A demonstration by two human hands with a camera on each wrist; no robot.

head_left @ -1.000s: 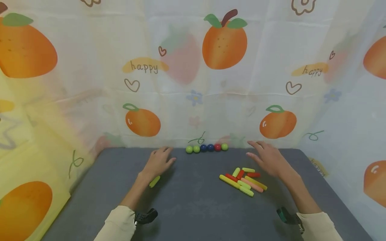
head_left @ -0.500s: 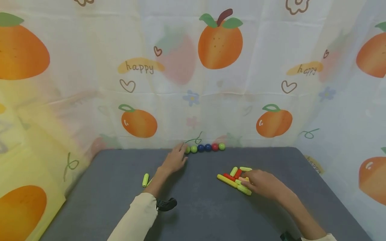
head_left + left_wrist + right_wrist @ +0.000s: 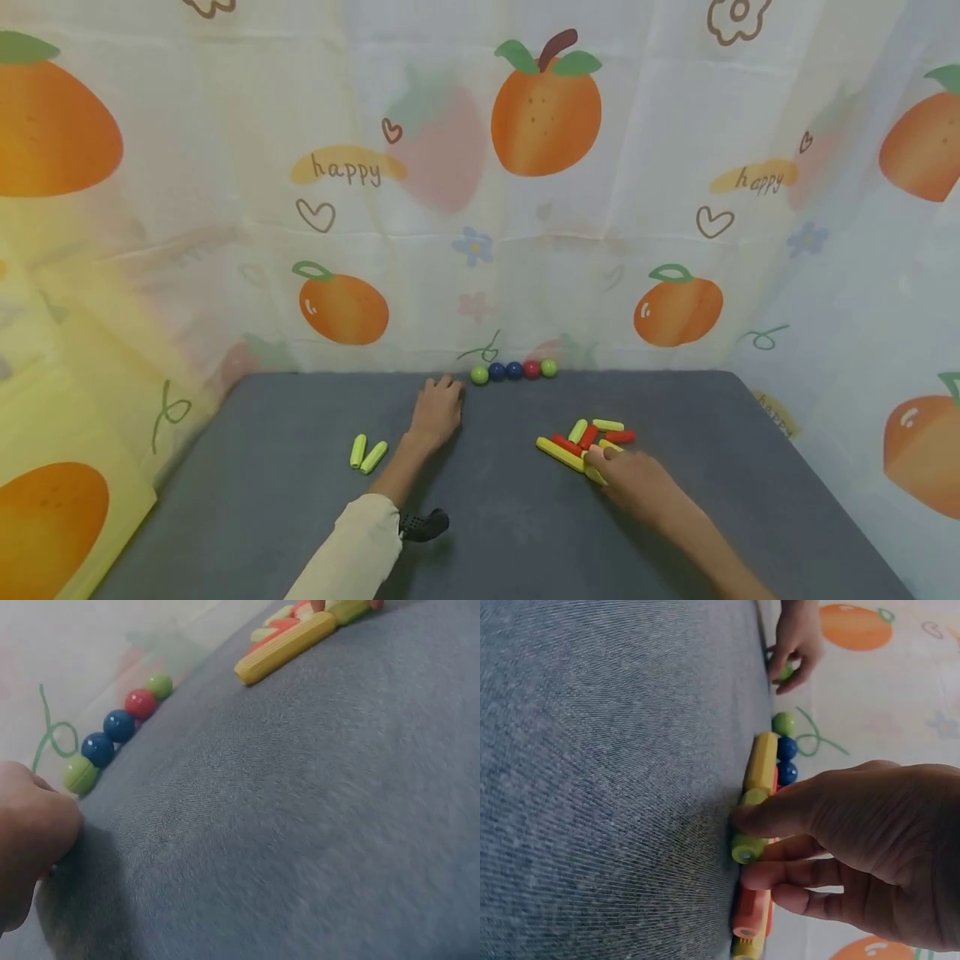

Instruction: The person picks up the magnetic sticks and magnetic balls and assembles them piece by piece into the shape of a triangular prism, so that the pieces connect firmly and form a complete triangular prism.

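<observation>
My left hand (image 3: 438, 410), at the back edge of the table, holds a green ball (image 3: 784, 671) between thumb and fingers; in the head view the hand hides it. Just right of it a row of balls runs along the edge: a green ball (image 3: 479, 375), two blue balls (image 3: 506, 372), a red ball (image 3: 532, 369) and another green ball (image 3: 549, 367). My right hand (image 3: 637, 485) pinches a short yellow-green stick (image 3: 748, 849) at the near side of a pile, thumb on one side and fingers on the other. A longer yellow stick (image 3: 560, 454) lies end to end with it.
The pile also has red sticks (image 3: 620, 437), light green sticks (image 3: 608, 425) and a salmon stick (image 3: 750, 911). Two light green sticks (image 3: 373, 457) lie apart on the left of the grey table (image 3: 480, 533). A fruit-print cloth (image 3: 450, 275) hangs behind the back edge.
My left hand has moved right to the row and taken the leftmost green ball slightly away from it. My right hand has come down leftward onto the pile and pinched the yellow-green stick.
</observation>
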